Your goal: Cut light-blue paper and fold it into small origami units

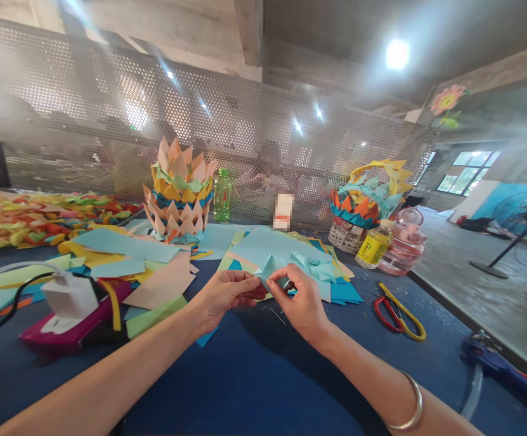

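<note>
Between my two hands is a small light blue folded paper piece (270,267), held above the blue table. My left hand (233,293) pinches its left side between thumb and fingers. From the other side, my right hand (300,300) grips it with thumb and forefinger, and fingers cover its lower part. Just behind lie more light blue folded pieces (315,266), on a stack of coloured paper (263,242) with light blue sheets on top.
Red and yellow scissors (399,312) and a blue-handled tool (508,369) lie right. Behind stand a layered paper basket (179,212), green bottle (222,197), another paper basket (349,227), yellow-labelled bottle (374,245) and pink jug (402,248). A magenta power strip (58,333) with white charger sits left.
</note>
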### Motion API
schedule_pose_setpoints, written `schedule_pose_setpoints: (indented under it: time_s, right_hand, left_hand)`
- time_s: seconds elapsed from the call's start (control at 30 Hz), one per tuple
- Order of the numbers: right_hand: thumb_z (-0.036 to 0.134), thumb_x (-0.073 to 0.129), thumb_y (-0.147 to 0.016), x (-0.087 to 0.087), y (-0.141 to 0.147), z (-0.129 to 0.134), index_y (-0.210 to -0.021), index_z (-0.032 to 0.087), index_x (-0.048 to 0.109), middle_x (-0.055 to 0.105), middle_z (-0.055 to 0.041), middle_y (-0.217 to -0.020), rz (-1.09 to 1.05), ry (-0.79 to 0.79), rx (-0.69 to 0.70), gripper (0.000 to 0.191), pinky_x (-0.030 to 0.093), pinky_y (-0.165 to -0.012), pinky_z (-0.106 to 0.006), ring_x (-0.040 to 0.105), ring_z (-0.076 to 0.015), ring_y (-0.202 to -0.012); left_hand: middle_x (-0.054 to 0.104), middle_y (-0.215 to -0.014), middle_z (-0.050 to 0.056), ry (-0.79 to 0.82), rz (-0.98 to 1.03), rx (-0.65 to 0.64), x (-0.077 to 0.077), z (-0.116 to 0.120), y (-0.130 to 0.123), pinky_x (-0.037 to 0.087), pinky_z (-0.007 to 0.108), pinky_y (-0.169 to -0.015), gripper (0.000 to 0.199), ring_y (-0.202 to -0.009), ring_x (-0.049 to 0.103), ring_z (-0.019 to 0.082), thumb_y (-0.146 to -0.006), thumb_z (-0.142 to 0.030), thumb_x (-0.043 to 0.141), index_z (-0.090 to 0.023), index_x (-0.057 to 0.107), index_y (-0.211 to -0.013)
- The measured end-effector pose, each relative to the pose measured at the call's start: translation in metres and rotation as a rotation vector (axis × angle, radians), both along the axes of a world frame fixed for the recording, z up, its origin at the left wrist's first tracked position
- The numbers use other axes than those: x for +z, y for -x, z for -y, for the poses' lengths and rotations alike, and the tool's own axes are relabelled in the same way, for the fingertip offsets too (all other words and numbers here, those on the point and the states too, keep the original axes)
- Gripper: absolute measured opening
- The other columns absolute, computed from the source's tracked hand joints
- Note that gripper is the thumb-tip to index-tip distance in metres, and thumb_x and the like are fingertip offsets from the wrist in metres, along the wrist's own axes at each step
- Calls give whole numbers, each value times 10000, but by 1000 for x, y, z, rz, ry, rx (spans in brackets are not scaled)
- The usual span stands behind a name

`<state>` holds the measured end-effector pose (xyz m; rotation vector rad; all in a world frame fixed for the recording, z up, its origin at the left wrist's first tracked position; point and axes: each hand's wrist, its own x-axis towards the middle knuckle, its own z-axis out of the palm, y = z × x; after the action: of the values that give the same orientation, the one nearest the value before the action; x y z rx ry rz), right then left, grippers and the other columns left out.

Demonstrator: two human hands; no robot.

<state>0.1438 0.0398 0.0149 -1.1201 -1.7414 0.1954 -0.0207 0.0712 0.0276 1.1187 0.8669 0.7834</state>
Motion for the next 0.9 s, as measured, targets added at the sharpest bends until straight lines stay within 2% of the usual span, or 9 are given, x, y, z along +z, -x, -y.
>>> schedule_pose_setpoints:
  time_s: [0.33,0.6,0.73,0.9]
  right_hand:
    - [215,527,-794,-6,-1,-2,-877,244,674,602,-25,-780,19,1,6,171,493,-600,-233,568,-121,-699]
    - [207,547,-780,-10,-3,-4,-890,244,698,575,-42,-775,23,10,37,191,482,-582,-217,561,-138,-760]
    - [211,561,-769,-9,-4,-4,-878,248,706,540,-57,-840,30,22,34,185,479,-552,-213,549,-142,-764]
    - [198,563,-763,-6,-4,-5,-868,253,708,516,-61,-853,51,39,30,187,492,-588,-238,539,-161,-804]
  left_hand:
    - [683,-718,50,-16,90,-25,0,3,-3,469,250,-682,181,-724,639,149,-673,-290,679,-133,588,-669]
    - [693,-763,78,-8,84,28,-1,2,-3,487,244,-674,166,-771,656,178,-684,-256,669,-128,565,-706]
    - [698,-765,76,7,113,46,-3,1,-3,496,241,-678,150,-746,661,170,-682,-231,669,-131,559,-703]
    - [701,-770,91,0,126,30,-4,2,-2,503,236,-681,136,-718,659,158,-691,-231,661,-118,588,-709]
